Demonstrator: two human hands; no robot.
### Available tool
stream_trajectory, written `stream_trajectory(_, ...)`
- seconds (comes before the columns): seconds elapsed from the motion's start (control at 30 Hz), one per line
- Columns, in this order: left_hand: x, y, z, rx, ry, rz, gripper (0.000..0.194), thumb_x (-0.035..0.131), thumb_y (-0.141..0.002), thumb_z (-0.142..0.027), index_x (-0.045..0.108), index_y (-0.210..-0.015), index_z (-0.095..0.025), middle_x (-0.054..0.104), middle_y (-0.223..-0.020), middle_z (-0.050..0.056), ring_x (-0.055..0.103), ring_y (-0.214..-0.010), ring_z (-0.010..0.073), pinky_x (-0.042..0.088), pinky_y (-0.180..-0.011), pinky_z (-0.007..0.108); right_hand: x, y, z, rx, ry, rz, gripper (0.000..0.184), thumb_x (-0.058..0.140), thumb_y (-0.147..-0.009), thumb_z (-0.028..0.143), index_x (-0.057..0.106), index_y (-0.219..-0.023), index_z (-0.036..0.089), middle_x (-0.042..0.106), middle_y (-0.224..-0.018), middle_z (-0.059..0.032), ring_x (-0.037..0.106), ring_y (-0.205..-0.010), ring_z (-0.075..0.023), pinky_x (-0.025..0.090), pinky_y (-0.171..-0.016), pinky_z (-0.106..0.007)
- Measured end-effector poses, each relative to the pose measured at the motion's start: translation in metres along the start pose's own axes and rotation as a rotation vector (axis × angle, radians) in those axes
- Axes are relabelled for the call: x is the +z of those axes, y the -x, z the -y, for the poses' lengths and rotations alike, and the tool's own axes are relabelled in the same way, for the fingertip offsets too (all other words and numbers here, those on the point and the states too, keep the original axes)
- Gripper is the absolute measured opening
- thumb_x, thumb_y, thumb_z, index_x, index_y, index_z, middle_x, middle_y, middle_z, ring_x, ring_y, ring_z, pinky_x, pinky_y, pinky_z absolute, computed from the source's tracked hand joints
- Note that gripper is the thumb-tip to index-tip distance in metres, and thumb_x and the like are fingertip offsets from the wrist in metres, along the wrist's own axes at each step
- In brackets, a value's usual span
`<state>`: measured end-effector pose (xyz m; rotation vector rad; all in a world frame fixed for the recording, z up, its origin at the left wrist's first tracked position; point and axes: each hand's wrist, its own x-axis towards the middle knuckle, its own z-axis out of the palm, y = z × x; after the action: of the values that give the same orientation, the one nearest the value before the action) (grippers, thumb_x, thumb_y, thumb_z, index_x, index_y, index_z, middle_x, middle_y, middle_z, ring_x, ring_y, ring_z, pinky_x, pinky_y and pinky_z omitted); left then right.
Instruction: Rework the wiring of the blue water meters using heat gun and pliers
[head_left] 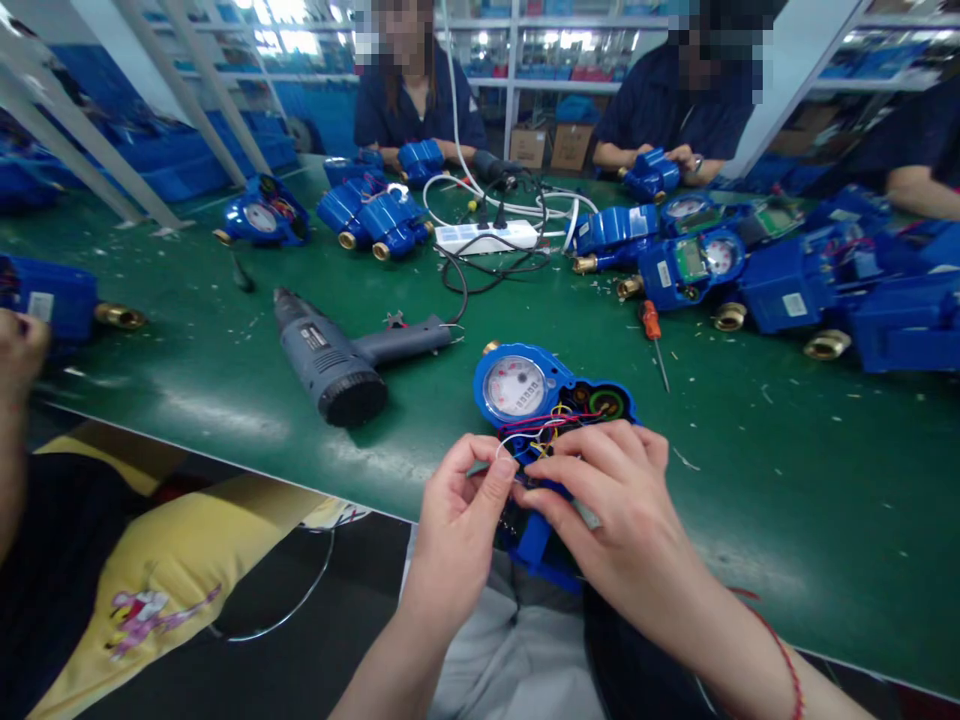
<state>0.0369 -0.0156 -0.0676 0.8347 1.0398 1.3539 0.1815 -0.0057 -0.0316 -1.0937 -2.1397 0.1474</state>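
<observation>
At the near side of the green worktop [787, 480], a blue meter [559, 385] is lying with its round dial [515, 386] facing up and its wiring exposed, the near end reaching the edge. The left hand [457, 520] is pinching a thin white wire [525, 434] between thumb and forefinger; the right hand [622, 490] is curling just beside it, fingertips among the wires, though whether they are gripping one I cannot tell. A grey heat gun [330, 360] is resting to the left, an orange-handled screwdriver [651, 322] is lying beyond to the right, and a white power strip [486, 237] is sitting farther back.
</observation>
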Motion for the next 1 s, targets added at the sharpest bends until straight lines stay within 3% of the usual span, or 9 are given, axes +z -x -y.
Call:
stream_trajectory(0.13,-0.002,0.003,-0.001,0.049,-0.086,-0.006,0.02,0.066,-0.085,-0.031,0.059,-0.074,-0.016,0.054,-0.07,-0.004,0.046,-0.065,0.0075,0.038,-0.062,0.018,0.008,-0.007,0.002,0.042,0.024,0.085,0.009,0.067,-0.085,0.021,0.067,-0.076,0.021,0.063,-0.077,-0.0001,0.05,-0.079,-0.0203,0.026,-0.074,-0.038)
stream_trajectory(0.27,-0.001,0.002,-0.002,0.015,0.002,0.008,0.02,0.067,-0.085,-0.031,0.059,-0.075,-0.016,0.056,-0.071,-0.003,0.045,-0.067,0.0083,0.038,-0.063,0.018,0.011,-0.011,0.003,0.069,0.017,0.126,0.015,0.064,-0.085,0.015,0.063,-0.07,0.018,0.061,-0.075,-0.0012,0.05,-0.077,-0.0197,0.028,-0.074,-0.038)
stream_trajectory(0.5,0.009,-0.001,-0.001,-0.003,0.212,-0.058,0.022,0.055,-0.092,-0.033,0.054,-0.077,-0.017,0.057,-0.073,-0.003,0.046,-0.056,0.0048,0.036,-0.054,0.016,0.012,-0.002,0.0,0.076,-0.183,-0.008,0.012,0.053,-0.089,0.008,0.056,-0.081,0.017,0.056,-0.085,-0.004,0.054,-0.082,-0.0158,0.043,-0.069,-0.028)
stream_trajectory(0.6,0.008,0.001,-0.003,-0.026,0.105,0.048,0.02,0.058,-0.09,-0.034,0.053,-0.08,-0.018,0.06,-0.08,-0.002,0.046,-0.052,0.0038,0.035,-0.05,0.017,0.008,-0.001,-0.003,0.069,-0.158,-0.006,0.013,0.052,-0.089,0.008,0.053,-0.081,0.018,0.054,-0.084,-0.0038,0.053,-0.081,-0.0153,0.044,-0.069,-0.026)
stream_trajectory(0.77,0.002,0.002,-0.009,-0.059,-0.223,0.247,0.009,0.063,-0.083,-0.02,0.06,-0.092,-0.019,0.056,-0.076,-0.004,0.042,-0.057,0.0066,0.036,-0.053,0.019,0.004,-0.001,-0.007,0.038,-0.107,0.104,0.015,0.045,-0.092,0.007,0.048,-0.083,0.018,0.051,-0.087,-0.0054,0.051,-0.082,-0.0164,0.045,-0.069,-0.027)
stream_trajectory(1.0,0.001,-0.007,-0.018,-0.088,-0.263,0.305,0.006,0.061,-0.08,-0.022,0.062,-0.078,-0.016,0.057,-0.069,-0.002,0.047,-0.063,0.011,0.036,-0.058,0.023,-0.001,-0.006,-0.017,-0.043,0.061,0.177,0.018,0.038,-0.093,0.004,0.043,-0.083,0.019,0.05,-0.088,-0.0064,0.048,-0.08,-0.0183,0.044,-0.066,-0.031)
